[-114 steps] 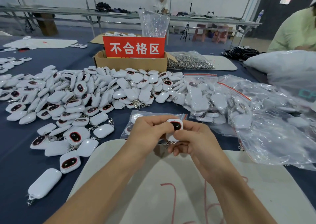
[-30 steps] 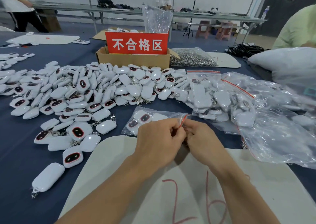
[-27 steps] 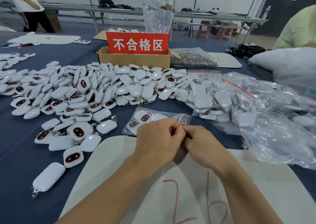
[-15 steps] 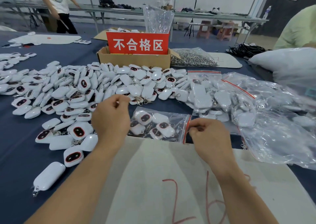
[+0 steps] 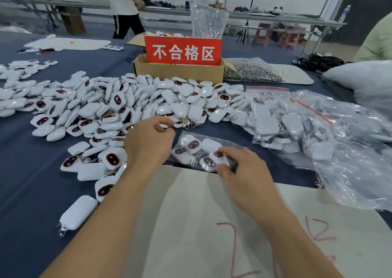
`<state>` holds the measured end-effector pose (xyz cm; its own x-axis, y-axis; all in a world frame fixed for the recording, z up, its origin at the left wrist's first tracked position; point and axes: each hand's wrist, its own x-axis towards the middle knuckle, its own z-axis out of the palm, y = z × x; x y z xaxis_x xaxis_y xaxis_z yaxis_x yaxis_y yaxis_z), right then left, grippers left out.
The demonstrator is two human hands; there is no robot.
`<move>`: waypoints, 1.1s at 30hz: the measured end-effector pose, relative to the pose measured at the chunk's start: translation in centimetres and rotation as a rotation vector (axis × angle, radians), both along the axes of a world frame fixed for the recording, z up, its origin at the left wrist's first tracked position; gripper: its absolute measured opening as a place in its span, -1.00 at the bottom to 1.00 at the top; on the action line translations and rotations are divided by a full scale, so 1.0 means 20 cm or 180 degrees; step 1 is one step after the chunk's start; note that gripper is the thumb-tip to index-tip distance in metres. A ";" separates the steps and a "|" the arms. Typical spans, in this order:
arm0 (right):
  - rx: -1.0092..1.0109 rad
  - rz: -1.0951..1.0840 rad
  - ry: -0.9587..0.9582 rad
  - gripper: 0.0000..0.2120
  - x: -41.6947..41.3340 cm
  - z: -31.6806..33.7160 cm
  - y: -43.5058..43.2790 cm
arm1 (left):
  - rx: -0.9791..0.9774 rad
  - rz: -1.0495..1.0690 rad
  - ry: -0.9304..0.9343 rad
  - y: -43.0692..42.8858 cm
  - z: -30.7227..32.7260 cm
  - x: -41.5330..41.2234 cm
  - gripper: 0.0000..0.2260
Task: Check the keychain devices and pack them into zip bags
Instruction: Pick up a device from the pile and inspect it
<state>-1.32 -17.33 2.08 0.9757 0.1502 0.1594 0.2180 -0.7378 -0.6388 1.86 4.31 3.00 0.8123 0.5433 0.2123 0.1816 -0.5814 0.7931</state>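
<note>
A small clear zip bag (image 5: 195,145) holding several white keychain devices lies on the blue cloth just beyond the white mat (image 5: 191,214). My right hand (image 5: 241,167) grips its right end, fingers curled over the devices inside. My left hand (image 5: 148,144) hovers at the near edge of the big pile of loose white keychain devices (image 5: 118,104). Its fingers are curved toward a device with a metal clip, and I see nothing held in them.
A cardboard box (image 5: 178,72) with a red sign (image 5: 183,52) stands behind the pile. A bag of metal rings (image 5: 252,71) lies to its right. Filled zip bags (image 5: 275,116) and a large clear bag (image 5: 350,150) crowd the right side. A person (image 5: 125,8) stands at the far table.
Both hands pinched the bag's zip strip a second ago. My left hand let go and moved left and forward to the pile. My right hand shifted onto the bag's right end.
</note>
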 end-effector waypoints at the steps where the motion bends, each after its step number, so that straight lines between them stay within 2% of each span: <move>1: -0.0056 -0.0075 0.0082 -0.73 0.01 0.00 -0.01 | 0.0051 -0.0256 0.0030 -0.02 -0.01 0.00 -0.81; 5: -0.0116 -0.0407 0.0224 -0.71 0.02 -0.02 -0.01 | 0.0196 -0.1055 0.0222 -0.07 -0.05 0.01 -0.67; 8: 0.0073 -0.0565 0.0267 -0.60 0.02 -0.03 -0.01 | 0.0470 -0.1239 0.0399 -0.06 -0.07 0.01 -0.61; 11: 0.0359 -0.0656 0.0010 -0.59 0.01 -0.02 0.00 | 0.0688 -0.1321 0.0499 -0.05 -0.07 0.01 -0.51; 13: 0.0435 -0.0697 -0.0116 -0.64 0.01 -0.02 -0.01 | 0.0687 -0.1179 0.0447 -0.06 -0.06 0.00 -0.48; 15: 0.0439 -0.0685 -0.0144 -0.68 0.02 -0.02 -0.02 | 0.0722 -0.0762 0.0198 -0.06 -0.03 0.00 -0.44; 17: 0.0430 -0.0645 -0.0160 -0.70 0.02 -0.02 -0.02 | 0.1176 -0.0314 0.0138 -0.02 -0.01 -0.01 -0.42; 20: 0.0468 -0.0491 -0.0100 -0.73 0.02 -0.03 -0.01 | 0.2199 -0.0355 0.1186 0.05 -0.02 -0.02 -0.41; 22: 0.0447 -0.0390 -0.0021 -0.72 0.02 -0.03 0.00 | 0.2178 -0.0400 0.1713 0.05 -0.04 -0.02 -0.49; 23: 0.0431 -0.0375 0.0014 -0.72 0.01 -0.03 0.00 | 0.2063 -0.0420 0.1758 0.05 -0.05 -0.02 -0.53; 26: 0.0445 -0.0336 0.0090 -0.71 0.02 -0.03 0.00 | 0.1734 -0.0538 0.1307 0.04 -0.05 -0.02 -0.62; 31: 0.0492 -0.0269 0.0221 -0.73 0.00 -0.01 -0.01 | 0.1472 -0.0365 0.0743 0.03 -0.05 -0.01 -0.58; 33: 0.0619 -0.0303 0.0106 -0.75 -0.01 0.01 0.00 | 0.1129 -0.0199 0.0339 0.02 -0.04 0.00 -0.61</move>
